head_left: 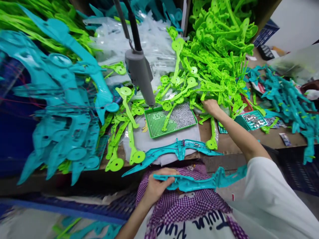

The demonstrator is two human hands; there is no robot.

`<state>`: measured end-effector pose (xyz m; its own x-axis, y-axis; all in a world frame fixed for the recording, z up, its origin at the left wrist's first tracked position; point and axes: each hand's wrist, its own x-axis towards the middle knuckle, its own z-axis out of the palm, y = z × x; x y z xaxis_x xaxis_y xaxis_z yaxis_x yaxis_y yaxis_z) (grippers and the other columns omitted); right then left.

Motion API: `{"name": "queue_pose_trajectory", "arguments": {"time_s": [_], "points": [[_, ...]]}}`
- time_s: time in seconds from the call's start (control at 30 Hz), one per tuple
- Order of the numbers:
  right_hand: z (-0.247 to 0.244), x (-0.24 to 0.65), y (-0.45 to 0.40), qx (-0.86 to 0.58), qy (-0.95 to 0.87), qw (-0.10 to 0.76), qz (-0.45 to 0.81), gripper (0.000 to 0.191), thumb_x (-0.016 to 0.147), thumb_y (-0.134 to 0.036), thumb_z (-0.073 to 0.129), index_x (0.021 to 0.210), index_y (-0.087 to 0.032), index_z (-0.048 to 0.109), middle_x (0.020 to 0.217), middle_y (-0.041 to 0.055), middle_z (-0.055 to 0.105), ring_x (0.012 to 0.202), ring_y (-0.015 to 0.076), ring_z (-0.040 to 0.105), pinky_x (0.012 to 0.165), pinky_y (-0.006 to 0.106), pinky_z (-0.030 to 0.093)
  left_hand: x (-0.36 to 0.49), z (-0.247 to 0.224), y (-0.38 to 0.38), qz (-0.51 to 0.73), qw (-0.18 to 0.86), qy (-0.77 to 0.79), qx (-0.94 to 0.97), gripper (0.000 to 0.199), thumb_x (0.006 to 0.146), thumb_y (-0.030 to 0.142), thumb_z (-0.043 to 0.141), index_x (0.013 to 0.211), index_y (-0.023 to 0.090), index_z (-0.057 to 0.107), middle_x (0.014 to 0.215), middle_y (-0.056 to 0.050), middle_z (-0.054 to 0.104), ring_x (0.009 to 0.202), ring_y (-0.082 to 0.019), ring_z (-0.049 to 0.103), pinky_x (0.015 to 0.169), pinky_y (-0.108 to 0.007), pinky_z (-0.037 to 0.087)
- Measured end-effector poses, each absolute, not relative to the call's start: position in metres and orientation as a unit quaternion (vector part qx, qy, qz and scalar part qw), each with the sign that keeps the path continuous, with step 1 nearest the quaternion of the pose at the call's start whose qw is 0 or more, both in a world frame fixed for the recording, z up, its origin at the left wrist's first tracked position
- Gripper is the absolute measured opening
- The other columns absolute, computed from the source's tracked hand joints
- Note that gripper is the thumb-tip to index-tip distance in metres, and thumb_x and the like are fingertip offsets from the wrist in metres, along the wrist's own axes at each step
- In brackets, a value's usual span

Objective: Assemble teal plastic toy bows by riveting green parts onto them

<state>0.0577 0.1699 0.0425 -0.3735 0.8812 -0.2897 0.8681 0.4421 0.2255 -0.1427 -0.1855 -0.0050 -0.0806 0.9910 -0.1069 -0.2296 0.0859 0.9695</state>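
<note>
We grip a long teal part [194, 183] near its left end in our left hand [161, 181], fingers closed around it, and hold it over the purple checked apron [181, 210] just off the edge of the workbench [233, 146]. Our right hand [211, 107] reaches to the near side of a heap of lime-green parts [219, 49]; its fingertips are hard to make out, and we cannot tell whether they have closed on a piece. Before us, a second teal part [171, 149] lies along the bench edge, between us and a green tray [156, 133] of small metal pieces [183, 116], with one lime-green arm [166, 121] lying across the tray. A gray power driver [141, 73] hangs above the tray's far left corner, tip down. Teal parts are stacked at our left [62, 116], and more lie at far right.
</note>
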Motion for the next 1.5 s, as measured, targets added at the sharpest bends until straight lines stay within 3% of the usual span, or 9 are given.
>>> {"name": "queue_pose_trajectory", "arguments": {"time_s": [0.23, 0.4, 0.5, 0.6, 0.8, 0.9, 1.07, 1.33, 1.5], "points": [[0.053, 0.06, 0.146, 0.532, 0.845, 0.056, -0.013, 0.027, 0.087, -0.019, 0.05, 0.107, -0.012, 0.066, 0.105, 0.017, 0.073, 0.096, 0.0281, 0.066, 0.076, 0.031, 0.044, -0.14, 0.003, -0.14, 0.57, 0.612, 0.515, 0.187, 0.04, 0.057, 0.045, 0.088, 0.076, 0.013, 0.073, 0.074, -0.007, 0.074, 0.066, -0.02, 0.069, 0.063, -0.03, 0.058], [0.099, 0.071, 0.115, 0.493, 0.869, -0.02, -0.048, 0.017, 0.082, -0.021, 0.058, 0.096, -0.016, 0.066, 0.088, 0.0088, 0.073, 0.082, 0.0232, 0.065, 0.071, 0.029, 0.042, -0.145, 0.008, -0.118, 0.615, 0.589, 0.511, 0.119, 0.046, 0.046, 0.043, 0.093, 0.072, 0.014, 0.07, 0.07, -0.003, 0.072, 0.061, -0.016, 0.067, 0.06, -0.024, 0.056], [0.125, 0.085, 0.066, 0.484, 0.867, -0.082, -0.086, 0.02, 0.084, -0.027, 0.059, 0.102, -0.02, 0.067, 0.083, 0.0063, 0.071, 0.076, 0.0217, 0.065, 0.07, 0.031, 0.045, -0.145, 0.001, -0.116, 0.625, 0.58, 0.512, 0.101, 0.052, 0.047, 0.045, 0.093, 0.082, 0.013, 0.07, 0.078, -0.005, 0.075, 0.069, -0.019, 0.07, 0.067, -0.028, 0.058], [0.123, 0.084, 0.004, 0.481, 0.836, -0.161, -0.21, 0.035, 0.091, -0.034, 0.055, 0.125, -0.027, 0.06, 0.087, 0.0035, 0.072, 0.072, 0.0192, 0.066, 0.069, 0.033, 0.051, -0.144, -0.006, -0.115, 0.623, 0.585, 0.51, 0.092, 0.056, 0.049, 0.048, 0.092, 0.087, 0.013, 0.069, 0.082, -0.007, 0.076, 0.073, -0.022, 0.072, 0.069, -0.031, 0.059], [0.084, 0.008, -0.052, 0.424, 0.686, -0.389, -0.446, 0.03, 0.102, -0.038, 0.035, 0.124, -0.026, 0.051, 0.103, 0.0071, 0.074, 0.103, 0.0191, 0.069, 0.091, 0.04, 0.054, -0.148, -0.011, -0.11, 0.636, 0.583, 0.497, 0.09, 0.059, 0.05, 0.047, 0.092, 0.092, 0.013, 0.067, 0.085, -0.007, 0.076, 0.079, -0.024, 0.073, 0.076, -0.035, 0.059], [0.083, -0.03, -0.043, 0.377, 0.71, -0.384, -0.454, 0.028, 0.101, -0.039, 0.039, 0.119, -0.026, 0.055, 0.106, 0.007, 0.072, 0.106, 0.0181, 0.067, 0.09, 0.037, 0.055, -0.151, -0.011, -0.111, 0.645, 0.579, 0.491, 0.087, 0.06, 0.049, 0.048, 0.092, 0.093, 0.014, 0.066, 0.087, -0.007, 0.076, 0.078, -0.022, 0.073, 0.076, -0.033, 0.059], [0.064, -0.029, -0.039, 0.372, 0.753, -0.347, -0.418, 0.021, 0.094, -0.041, 0.055, 0.097, -0.026, 0.068, 0.094, 0.0035, 0.071, 0.086, 0.017, 0.066, 0.076, 0.034, 0.056, -0.154, -0.007, -0.116, 0.648, 0.569, 0.498, 0.087, 0.061, 0.049, 0.055, 0.09, 0.088, 0.014, 0.068, 0.081, -0.007, 0.075, 0.077, -0.022, 0.072, 0.074, -0.032, 0.058], [0.031, -0.008, -0.058, 0.31, 0.841, -0.286, -0.34, 0.017, 0.097, -0.033, 0.052, 0.103, -0.026, 0.066, 0.092, 0.0045, 0.07, 0.087, 0.0194, 0.066, 0.079, 0.036, 0.056, -0.151, -0.004, -0.116, 0.66, 0.56, 0.497, 0.062, 0.05, 0.046, 0.044, 0.093, 0.078, 0.014, 0.069, 0.072, -0.001, 0.072, 0.06, -0.013, 0.063, 0.061, -0.025, 0.053], [0.038, -0.012, -0.054, 0.224, 0.915, -0.239, -0.236, 0.022, 0.1, -0.028, 0.044, 0.108, -0.022, 0.064, 0.092, 0.0081, 0.068, 0.085, 0.0206, 0.063, 0.076, 0.037, 0.055, -0.148, -0.007, -0.119, 0.667, 0.534, 0.511, 0.094, 0.047, 0.05, 0.045, 0.091, 0.076, 0.013, 0.069, 0.074, -0.002, 0.072, 0.062, -0.013, 0.063, 0.063, -0.025, 0.052]]}}
